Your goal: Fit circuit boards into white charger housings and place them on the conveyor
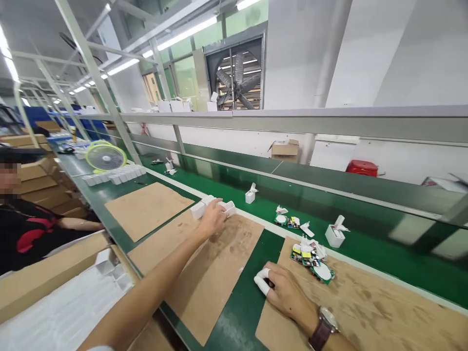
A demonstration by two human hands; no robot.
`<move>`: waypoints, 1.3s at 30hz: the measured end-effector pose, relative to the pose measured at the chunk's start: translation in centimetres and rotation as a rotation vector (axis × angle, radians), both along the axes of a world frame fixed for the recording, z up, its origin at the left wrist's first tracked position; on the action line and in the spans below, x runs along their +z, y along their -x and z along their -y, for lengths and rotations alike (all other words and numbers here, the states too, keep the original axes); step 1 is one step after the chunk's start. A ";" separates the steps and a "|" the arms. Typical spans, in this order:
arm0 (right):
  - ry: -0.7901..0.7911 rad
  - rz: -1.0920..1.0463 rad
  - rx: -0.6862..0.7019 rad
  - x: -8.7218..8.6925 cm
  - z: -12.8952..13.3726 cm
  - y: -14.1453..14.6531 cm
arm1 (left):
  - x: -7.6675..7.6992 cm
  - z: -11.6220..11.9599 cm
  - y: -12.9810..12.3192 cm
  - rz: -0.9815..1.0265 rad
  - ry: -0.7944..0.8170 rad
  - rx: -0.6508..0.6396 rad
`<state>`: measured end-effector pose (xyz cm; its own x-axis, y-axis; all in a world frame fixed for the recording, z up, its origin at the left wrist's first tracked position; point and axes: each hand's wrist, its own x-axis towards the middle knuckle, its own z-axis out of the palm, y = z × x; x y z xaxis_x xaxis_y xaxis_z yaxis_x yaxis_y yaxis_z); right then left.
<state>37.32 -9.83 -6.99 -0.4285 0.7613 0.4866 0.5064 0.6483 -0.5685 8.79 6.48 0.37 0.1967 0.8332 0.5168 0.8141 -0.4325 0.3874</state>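
Note:
My left hand (213,218) reaches to the far edge of the middle cardboard sheet (226,258), its fingers on a small group of white box housings (198,210). My right hand (280,287), with white finger covers on two fingers and a watch at the wrist, rests at the left edge of the right cardboard sheet (369,297). Its fingers are curled around a small dark thing that I cannot make out. Just beyond it lies a pile of green circuit boards (310,258) with white parts.
The green conveyor (226,190) carries white housings (335,235) and circuit boards (290,222). A green-rimmed fan (106,157) stands at the left behind a row of housings (117,174). A person (32,219) sits at the left, near a carton of white housings (66,312).

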 end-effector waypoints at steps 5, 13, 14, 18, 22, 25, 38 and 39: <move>0.047 0.037 -0.036 0.7 0.2 0.2 | -2.3 4.1 -7.4 0.097 0.024 -0.352; 0.196 0.129 -0.060 5.3 -2.4 -2.9 | -4.8 6.8 -11.0 0.182 0.155 -0.632; 0.178 0.166 -0.125 6.2 -3.6 -3.6 | -4.8 6.9 -10.8 0.167 0.178 -0.637; 0.165 0.397 -0.352 8.4 -9.9 -5.5 | -4.2 7.0 -10.2 0.118 0.246 -0.638; 0.236 0.561 -0.409 7.6 -15.7 -5.2 | -3.9 6.9 -9.9 0.118 0.262 -0.669; 0.292 0.654 -0.409 6.3 -18.7 -4.1 | -4.0 6.7 -9.6 0.096 0.260 -0.672; 0.273 0.792 -0.344 5.4 -22.6 -0.8 | -4.1 6.5 -9.6 0.003 0.299 -0.630; 0.259 0.798 -0.337 5.4 -22.8 -0.3 | -4.3 6.4 -9.7 0.004 0.291 -0.627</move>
